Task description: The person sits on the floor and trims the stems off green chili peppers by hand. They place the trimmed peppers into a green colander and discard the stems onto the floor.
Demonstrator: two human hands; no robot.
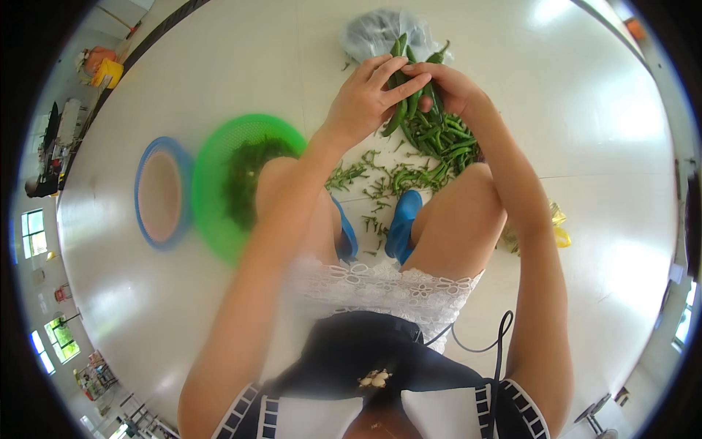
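Observation:
Long green chili peppers (pixel 414 101) are bunched between my two hands, above a pile of more green peppers (pixel 452 144) on the floor. My left hand (pixel 378 93) holds the bunch from the left, fingers spread across it. From the right, my right hand (pixel 447 88) grips the same bunch, its thumb and fingers partly hidden by the peppers. Cut or broken green stems (pixel 378 189) lie scattered on the floor between my feet. A green plastic colander basket (pixel 216 142) with green peppers in it stands to the left, partly behind my left knee and arm.
Left of the green basket is a blue-rimmed basket with a pinkish inside (pixel 159 196). A clear plastic bag (pixel 384 34) lies beyond my hands. A yellow plastic bag (pixel 559 233) sits right of my right forearm. My feet are in blue footwear (pixel 405 222). A black cable (pixel 500 351) hangs near my right side.

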